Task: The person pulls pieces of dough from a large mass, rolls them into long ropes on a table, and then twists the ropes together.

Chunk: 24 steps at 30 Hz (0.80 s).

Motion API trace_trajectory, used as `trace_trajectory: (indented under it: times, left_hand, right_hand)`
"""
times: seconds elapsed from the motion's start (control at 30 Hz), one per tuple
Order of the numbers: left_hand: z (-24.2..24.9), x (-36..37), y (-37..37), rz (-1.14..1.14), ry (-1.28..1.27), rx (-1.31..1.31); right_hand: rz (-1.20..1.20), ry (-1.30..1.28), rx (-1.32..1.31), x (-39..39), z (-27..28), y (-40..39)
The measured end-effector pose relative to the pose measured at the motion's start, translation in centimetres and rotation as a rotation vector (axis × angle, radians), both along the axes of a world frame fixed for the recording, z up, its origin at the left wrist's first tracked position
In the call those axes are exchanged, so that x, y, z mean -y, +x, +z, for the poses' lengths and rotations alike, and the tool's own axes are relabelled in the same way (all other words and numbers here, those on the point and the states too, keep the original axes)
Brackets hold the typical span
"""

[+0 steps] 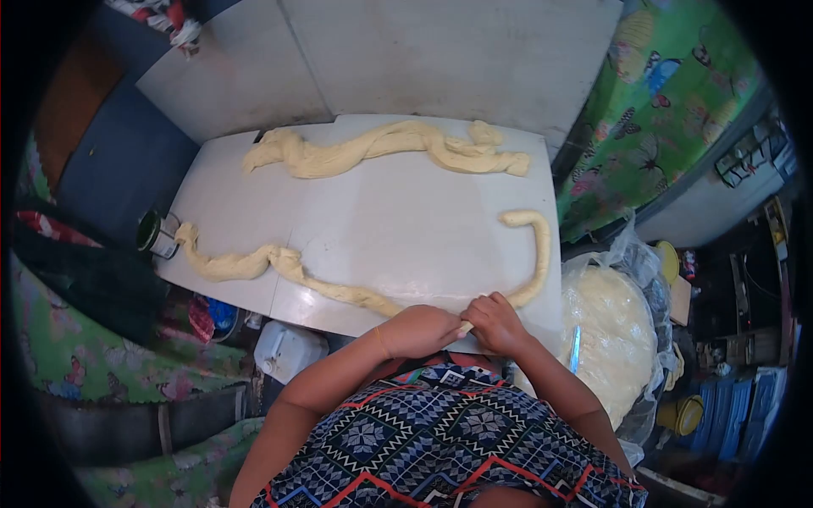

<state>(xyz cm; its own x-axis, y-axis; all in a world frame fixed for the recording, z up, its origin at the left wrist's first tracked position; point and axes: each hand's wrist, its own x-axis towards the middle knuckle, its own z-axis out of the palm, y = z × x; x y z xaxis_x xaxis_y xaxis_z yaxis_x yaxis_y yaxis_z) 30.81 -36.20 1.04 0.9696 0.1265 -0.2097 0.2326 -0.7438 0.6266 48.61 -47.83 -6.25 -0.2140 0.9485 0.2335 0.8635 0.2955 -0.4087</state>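
A long rope of pale yellow dough (pixel 339 292) runs along the front of the white work table (pixel 406 220), lumpy and thick at its left part. Its smoother right end curves up and back along the table's right side. At the front edge, my left hand (pixel 421 331) is closed around the rope. Close beside it, my right hand (pixel 494 323) also has its fingers wrapped on the dough, with a small bit showing between the two hands. Across the back of the table lies a thicker, twisted length of dough (pixel 364 152), apart from my hands.
To the right stands a large plastic-lined tub of dough (pixel 610 330) with a blue-handled tool (pixel 575 349) on it. A dark can (pixel 157 234) is at the table's left edge. A white jug (pixel 288 351) sits below the front edge. Grey panels (pixel 449 63) rise behind.
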Motion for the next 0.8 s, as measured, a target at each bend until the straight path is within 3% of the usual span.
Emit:
trace_trajectory:
  times: [0.07, 0.13, 0.17, 0.2, 0.23, 0.27, 0.3, 0.37, 0.4, 0.47, 0.5, 0.57, 0.63, 0.7, 0.77, 0.8]
  left_hand:
    - [2.1, -0.8, -1.1, -0.012, -0.183, 0.06]
    - [2.4, -3.8, -4.9, -0.139, -0.673, 0.162]
    - [3.7, -4.2, -7.1, 0.015, -0.744, 0.339]
    - [5.1, -4.5, -9.1, 0.172, -0.804, 0.519]
    - [5.3, -5.3, -10.6, 0.477, -0.732, 0.452]
    - [6.6, -5.8, -10.6, 0.714, -0.453, 0.391]
    - [6.0, -6.8, -10.9, 0.718, -0.454, 0.387]
    - [3.2, -9.3, -11.3, 1.06, 0.163, 0.098]
    - [1.7, -9.4, -11.2, 1.058, 0.167, 0.102]
    - [-1.0, -8.6, -10.5, 1.024, 1.028, -0.149]
    - [-1.7, -8.2, -9.8, 1.015, 1.03, -0.14]
    - [-2.7, -6.6, -7.8, 0.847, 0.573, 0.14]
    - [-3.2, -3.6, -4.6, 0.572, 0.435, 0.283]
    - [-4.3, -1.2, -0.9, 0.341, 0.365, 0.284]
    - [-5.7, 0.7, 2.5, 0.171, 0.383, 0.326]
    - [-7.1, 0.9, 4.0, 0.173, 0.381, 0.326]
  right_hand:
    - [0.037, 0.125, -0.055, -1.1, -0.8, 0.9]
    - [-0.172, 0.181, -0.23, -2.3, -2.0, 1.5]
    - [-0.185, 0.187, -0.234, -2.3, -1.8, 1.3]
    - [-0.295, 0.198, -0.414, -2.4, -1.1, 1.1]
    - [-0.398, 0.202, -0.592, -2.4, -0.3, 1.0]
    - [-0.336, 0.212, -0.703, -2.2, 1.0, 0.4]
    - [-0.335, 0.209, -0.706, -2.0, 0.3, 0.5]
    - [-0.149, 0.128, -0.716, -2.3, -1.5, 1.3]
    - [-0.149, 0.134, -0.715, -2.5, -1.2, 1.1]
    - [-0.336, -0.086, -0.574, -3.2, 0.2, 0.4]
    - [-0.345, -0.079, -0.573, -3.3, 0.7, -0.2]
    - [-0.222, 0.04, -0.015, -3.1, 1.6, -1.1]
    - [-0.165, -0.055, -0.027, -3.4, 1.6, -0.2]
    - [-0.105, 0.089, -0.656, -5.1, 0.6, 3.9]
    - [-0.39, 0.089, -0.716, -7.2, -0.2, 9.2]
    - [-0.601, 0.15, -0.426, -8.2, -0.5, 10.9]
